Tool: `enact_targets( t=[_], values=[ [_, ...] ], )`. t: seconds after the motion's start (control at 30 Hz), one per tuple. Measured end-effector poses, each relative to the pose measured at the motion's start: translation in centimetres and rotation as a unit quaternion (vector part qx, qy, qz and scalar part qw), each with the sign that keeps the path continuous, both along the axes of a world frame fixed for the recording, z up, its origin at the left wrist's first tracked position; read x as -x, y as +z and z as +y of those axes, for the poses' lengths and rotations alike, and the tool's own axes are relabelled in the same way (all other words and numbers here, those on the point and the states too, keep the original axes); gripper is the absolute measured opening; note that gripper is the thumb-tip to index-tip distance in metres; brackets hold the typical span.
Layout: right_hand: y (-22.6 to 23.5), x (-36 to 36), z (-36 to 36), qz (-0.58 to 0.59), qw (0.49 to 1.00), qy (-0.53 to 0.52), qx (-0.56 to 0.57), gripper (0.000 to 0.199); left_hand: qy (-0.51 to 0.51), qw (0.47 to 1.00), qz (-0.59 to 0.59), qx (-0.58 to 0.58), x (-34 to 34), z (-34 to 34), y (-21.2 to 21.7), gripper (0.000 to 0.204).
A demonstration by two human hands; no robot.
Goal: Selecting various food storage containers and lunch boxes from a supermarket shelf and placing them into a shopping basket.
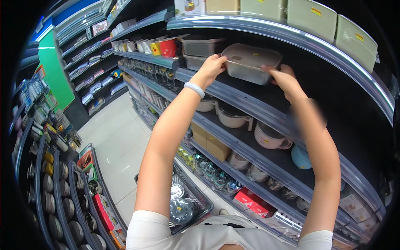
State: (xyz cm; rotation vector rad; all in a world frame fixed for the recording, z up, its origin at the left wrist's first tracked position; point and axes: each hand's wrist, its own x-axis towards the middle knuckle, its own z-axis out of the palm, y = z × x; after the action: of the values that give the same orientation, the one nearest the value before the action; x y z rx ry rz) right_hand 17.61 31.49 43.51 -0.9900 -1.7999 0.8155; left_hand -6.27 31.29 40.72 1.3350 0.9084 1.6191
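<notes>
Both my hands grip a clear plastic food container (250,62) with a translucent lid and a small yellow sticker on top. My left hand (212,68) is closed on its left end, a pale bangle around that wrist. On the right end, my right hand (285,79) holds it with the thumb toward the near side. The container is at the front of a dark shelf (316,91). Just left of it stand similar stacked containers (200,48), one on top of the other.
Cream storage boxes (311,18) line the shelf above. Lidded bowls with handles (234,114) and a pink lidded mug (268,135) sit one shelf below. Mugs (168,48) stand farther left. A black basket (204,204) holding plastic-wrapped goods is below me, beside another rack (60,200).
</notes>
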Motion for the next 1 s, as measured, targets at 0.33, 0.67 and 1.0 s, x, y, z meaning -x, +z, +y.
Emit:
enact_targets(
  t=[0.33,0.67,1.0],
  values=[
    [-3.3,2.1,4.1,-0.013,0.997,0.008,0.07,0.06,0.045,0.994,0.041,0.087,1.8,4.4,-1.7,0.026],
    [-3.2,3.1,4.9,-0.058,0.993,-0.018,0.099,0.066,0.07,0.995,0.017,0.072,2.3,5.1,-1.9,0.029],
    [-4.5,1.9,5.4,-0.047,0.993,-0.1,0.04,0.082,0.123,0.991,-0.017,0.05,2.8,-1.6,-3.6,0.054]
  ],
)
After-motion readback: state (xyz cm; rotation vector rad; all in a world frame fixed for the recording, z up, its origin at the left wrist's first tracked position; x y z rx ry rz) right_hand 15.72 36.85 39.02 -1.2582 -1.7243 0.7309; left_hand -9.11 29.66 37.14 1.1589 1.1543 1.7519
